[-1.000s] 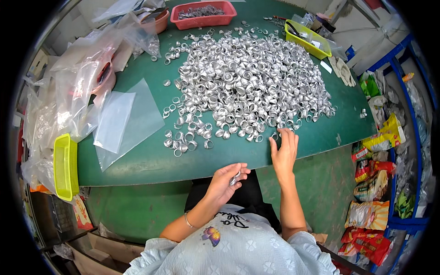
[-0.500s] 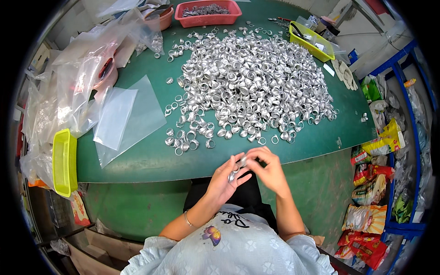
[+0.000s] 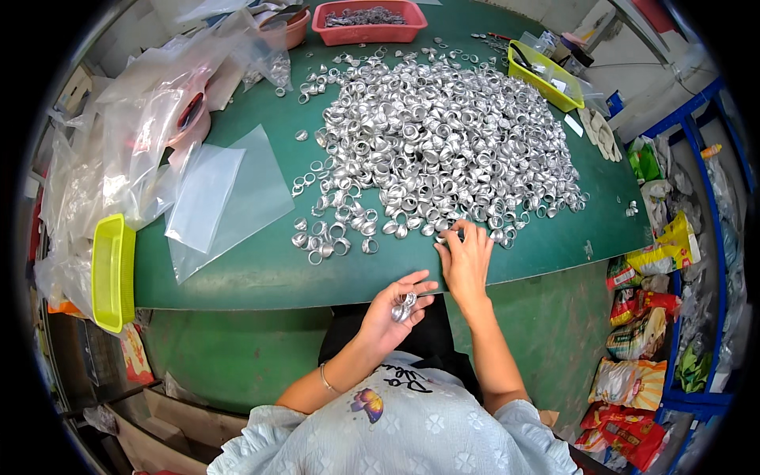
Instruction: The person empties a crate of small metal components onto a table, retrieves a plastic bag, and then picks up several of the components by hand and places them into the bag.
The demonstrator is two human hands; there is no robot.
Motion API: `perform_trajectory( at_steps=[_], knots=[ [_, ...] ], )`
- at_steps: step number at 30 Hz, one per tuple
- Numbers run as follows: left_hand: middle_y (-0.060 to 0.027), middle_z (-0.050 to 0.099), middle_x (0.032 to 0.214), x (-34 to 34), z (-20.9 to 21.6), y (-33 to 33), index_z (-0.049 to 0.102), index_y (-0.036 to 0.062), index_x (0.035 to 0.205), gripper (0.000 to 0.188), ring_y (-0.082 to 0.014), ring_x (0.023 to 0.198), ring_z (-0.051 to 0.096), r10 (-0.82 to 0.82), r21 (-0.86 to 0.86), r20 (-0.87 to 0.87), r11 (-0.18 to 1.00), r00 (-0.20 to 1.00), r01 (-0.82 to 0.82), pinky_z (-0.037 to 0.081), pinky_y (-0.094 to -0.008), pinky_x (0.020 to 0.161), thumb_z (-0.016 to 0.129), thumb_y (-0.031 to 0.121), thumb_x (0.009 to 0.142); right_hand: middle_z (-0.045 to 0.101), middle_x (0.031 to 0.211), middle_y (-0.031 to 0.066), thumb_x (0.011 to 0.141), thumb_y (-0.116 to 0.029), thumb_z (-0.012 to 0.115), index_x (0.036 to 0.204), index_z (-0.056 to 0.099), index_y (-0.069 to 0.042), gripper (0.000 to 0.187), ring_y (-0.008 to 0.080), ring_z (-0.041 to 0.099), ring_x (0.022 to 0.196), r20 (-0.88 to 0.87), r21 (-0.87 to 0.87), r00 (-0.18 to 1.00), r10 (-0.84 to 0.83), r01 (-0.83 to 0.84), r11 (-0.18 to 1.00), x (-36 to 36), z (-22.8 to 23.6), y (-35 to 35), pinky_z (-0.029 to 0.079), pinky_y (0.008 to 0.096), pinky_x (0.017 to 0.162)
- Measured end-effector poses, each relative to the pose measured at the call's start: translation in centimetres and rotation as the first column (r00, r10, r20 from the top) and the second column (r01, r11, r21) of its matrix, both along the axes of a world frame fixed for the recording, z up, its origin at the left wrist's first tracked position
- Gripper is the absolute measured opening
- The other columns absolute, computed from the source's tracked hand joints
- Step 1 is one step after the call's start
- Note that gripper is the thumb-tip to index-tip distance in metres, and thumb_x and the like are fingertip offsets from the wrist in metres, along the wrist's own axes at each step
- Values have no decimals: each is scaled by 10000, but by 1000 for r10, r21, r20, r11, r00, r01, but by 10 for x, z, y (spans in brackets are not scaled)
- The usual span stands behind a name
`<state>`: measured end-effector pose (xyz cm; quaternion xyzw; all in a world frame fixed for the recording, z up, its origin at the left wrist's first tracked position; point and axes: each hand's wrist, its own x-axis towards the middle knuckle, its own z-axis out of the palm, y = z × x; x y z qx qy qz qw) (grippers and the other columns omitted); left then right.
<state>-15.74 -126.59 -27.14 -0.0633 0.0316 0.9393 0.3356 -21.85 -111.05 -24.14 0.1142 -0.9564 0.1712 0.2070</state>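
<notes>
A broad heap of silver-coloured metal rings [image 3: 443, 142] covers the middle of the green table [image 3: 237, 277]. My left hand [image 3: 389, 315] is just off the table's near edge, palm up, with a few silver rings [image 3: 404, 307] resting in its curled fingers. Out at the heap's near edge, my right hand [image 3: 467, 260] has its thumb and fingers bent together over the tabletop. Whatever is between those fingertips is hidden. Left of it, a small cluster of loose rings [image 3: 323, 241] lies apart from the main heap.
Clear plastic bags [image 3: 119, 150] and flat plastic sheets [image 3: 207, 198] lie on the left, near a yellow-green basket [image 3: 113, 273]. At the back are a pink tray [image 3: 369, 33] of small metal parts and a yellow tray [image 3: 546, 77]. Gloves [image 3: 600, 134] and a blue shelf rack [image 3: 704, 158] are at right.
My right hand has moved away from my left hand, forward to the heap's near edge. The left hand stays near the table edge with rings in it. The view has shifted slightly.
</notes>
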Motion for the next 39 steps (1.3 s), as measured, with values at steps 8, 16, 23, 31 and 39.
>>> perform_trajectory(
  at_steps=[8,16,23,31,39],
  knots=[
    [-120,579,1014,-5,40,6,443,21,1212,372,-179,889,589,217,-333,231,934,948,-132,537,-263,663,476,202,889,569,905,76,702,-75,659,718,590,-29,84,241,495,880,162,-586,851,499,-324,743,20,30,-1,368,336,790],
    [-151,575,1033,-2,25,-3,478,-21,1150,313,-239,947,586,135,-214,174,972,975,-96,526,-321,773,483,104,863,532,1011,45,679,-61,660,809,614,-92,142,264,454,931,-142,-71,982,127,-139,988,-21,5,-11,340,381,760],
    [-181,548,1103,-3,28,-7,457,-48,1153,323,-265,994,564,201,-249,219,958,955,-144,497,-348,850,455,89,861,598,767,30,835,-48,530,870,586,3,84,69,505,614,338,-920,745,575,391,33,8,15,-6,390,202,557],
    [-144,559,1073,-8,33,-4,484,-4,1146,313,-241,954,576,217,-252,173,953,961,-169,514,-324,787,485,181,894,576,896,71,766,-75,587,976,589,-25,215,183,532,823,408,-768,727,553,-54,638,24,41,-11,417,273,756],
    [-99,559,980,-7,18,-4,493,23,1145,323,-176,753,568,192,-173,213,972,958,-156,522,-318,679,488,236,902,531,938,84,696,-70,654,878,611,-51,188,266,467,850,13,-175,986,168,-163,971,-31,19,-33,372,359,732]
  ],
)
